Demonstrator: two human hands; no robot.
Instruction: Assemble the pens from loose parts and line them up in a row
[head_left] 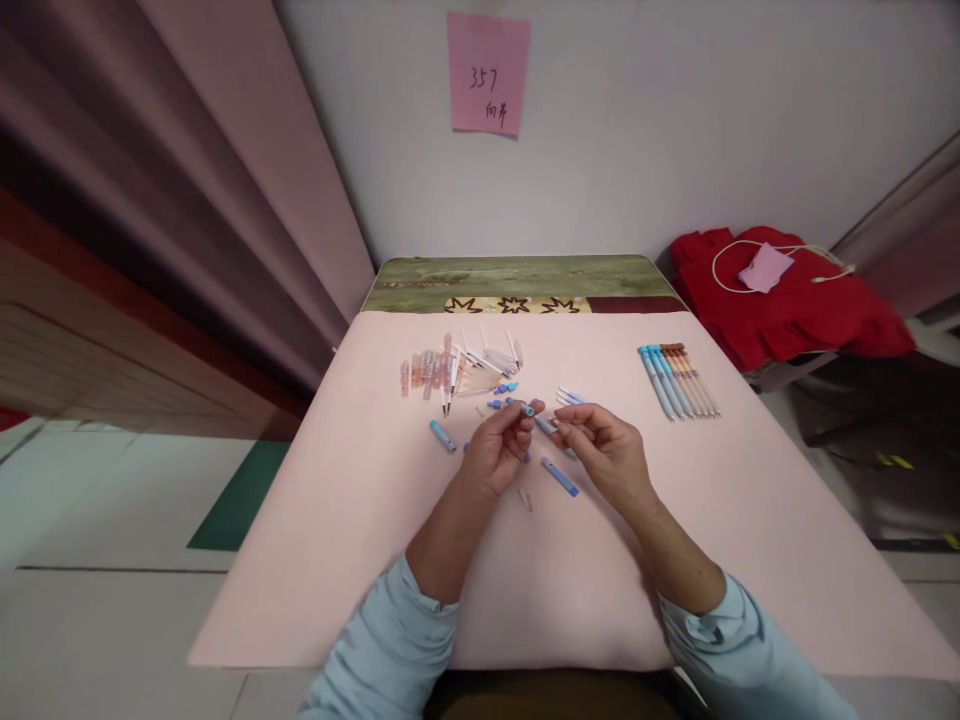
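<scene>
Fingers of left hand (499, 452) grasping one blue barrel (528, 410); right hand (609, 450) pinching one unidentifiable small piece (553, 421); step, seemingly joining parts; next requirement, careful alignment.

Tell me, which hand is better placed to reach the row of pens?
Probably the right hand: it is nearer the row of pens; the left hand, holding a blue piece, is farther.
</scene>
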